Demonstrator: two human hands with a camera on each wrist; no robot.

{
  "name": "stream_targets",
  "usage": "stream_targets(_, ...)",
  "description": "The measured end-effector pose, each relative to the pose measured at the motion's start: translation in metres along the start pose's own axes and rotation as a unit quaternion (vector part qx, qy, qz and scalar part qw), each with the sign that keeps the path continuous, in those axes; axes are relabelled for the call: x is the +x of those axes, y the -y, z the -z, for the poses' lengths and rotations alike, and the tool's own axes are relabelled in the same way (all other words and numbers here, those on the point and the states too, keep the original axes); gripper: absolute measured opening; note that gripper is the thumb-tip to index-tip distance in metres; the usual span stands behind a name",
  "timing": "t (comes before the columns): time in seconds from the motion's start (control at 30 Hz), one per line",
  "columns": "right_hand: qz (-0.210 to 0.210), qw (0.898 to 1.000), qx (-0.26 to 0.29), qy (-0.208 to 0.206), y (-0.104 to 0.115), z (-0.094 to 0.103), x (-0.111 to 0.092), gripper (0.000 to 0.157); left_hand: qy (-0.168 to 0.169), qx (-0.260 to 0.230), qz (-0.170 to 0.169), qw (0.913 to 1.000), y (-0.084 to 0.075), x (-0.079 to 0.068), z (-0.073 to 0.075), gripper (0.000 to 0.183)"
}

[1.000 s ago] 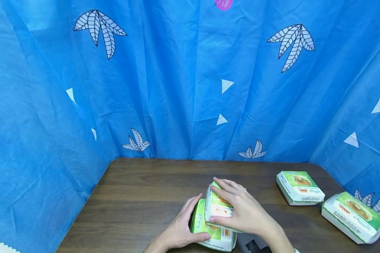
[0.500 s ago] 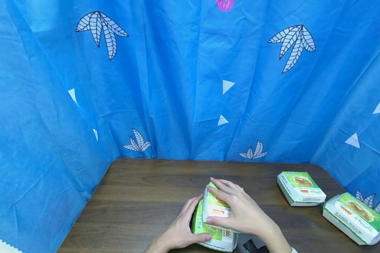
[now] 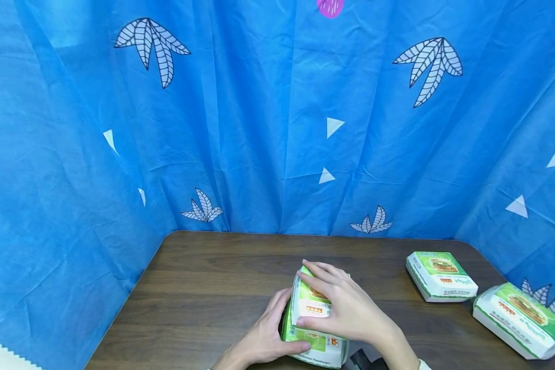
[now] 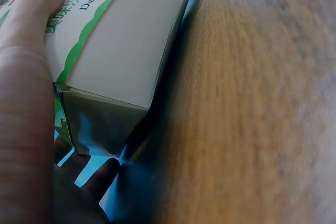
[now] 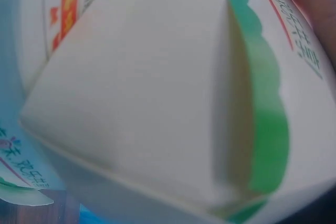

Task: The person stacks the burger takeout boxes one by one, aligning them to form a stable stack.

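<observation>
Two green-and-white cardboard burger boxes are stacked at the table's near middle. My left hand (image 3: 268, 329) holds the lower burger box (image 3: 321, 358) by its left side, thumb at the front and fingers toward the back. In the left wrist view, the thumb lies across the printed top of that box (image 4: 131, 35), close over the wood. My right hand (image 3: 344, 306) grips the upper burger box (image 3: 311, 298) from above, thumb near and fingers on the far edge. This box overlaps most of the lower one's top. The right wrist view shows its white side (image 5: 142, 87) and green scalloped lid edge.
To the right, another burger box (image 3: 441, 275) lies flat near the back, with one more burger box (image 3: 518, 318) closer at the table's right edge. A blue curtain (image 3: 259, 128) hangs behind and beside the brown table (image 3: 180, 308). A black object (image 3: 367, 362) shows by the right wrist.
My right hand has shifted a little to the left with the upper burger box, which now lines up more closely with the lower one. My left hand keeps its hold.
</observation>
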State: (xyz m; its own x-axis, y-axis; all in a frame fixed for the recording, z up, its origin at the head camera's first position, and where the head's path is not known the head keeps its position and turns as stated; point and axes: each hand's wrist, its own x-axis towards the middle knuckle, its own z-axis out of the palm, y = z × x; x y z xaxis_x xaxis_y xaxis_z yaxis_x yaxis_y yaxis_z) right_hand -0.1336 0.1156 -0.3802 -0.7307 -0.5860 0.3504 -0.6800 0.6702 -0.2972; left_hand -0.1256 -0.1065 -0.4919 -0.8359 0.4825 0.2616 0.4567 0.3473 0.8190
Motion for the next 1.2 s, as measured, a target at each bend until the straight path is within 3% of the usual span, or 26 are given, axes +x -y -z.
stream_targets(0.73,0.023,1.000,-0.001,0.009,0.009,-0.004,0.002,0.084,-0.002,-0.023,0.016,0.9996,-0.001,-0.001,0.000,0.097)
stream_targets(1.2,0.026,1.000,-0.012,0.012,0.013,-0.004,0.001,0.086,0.000,-0.021,0.014,0.9997,0.000,-0.001,0.000,0.105)
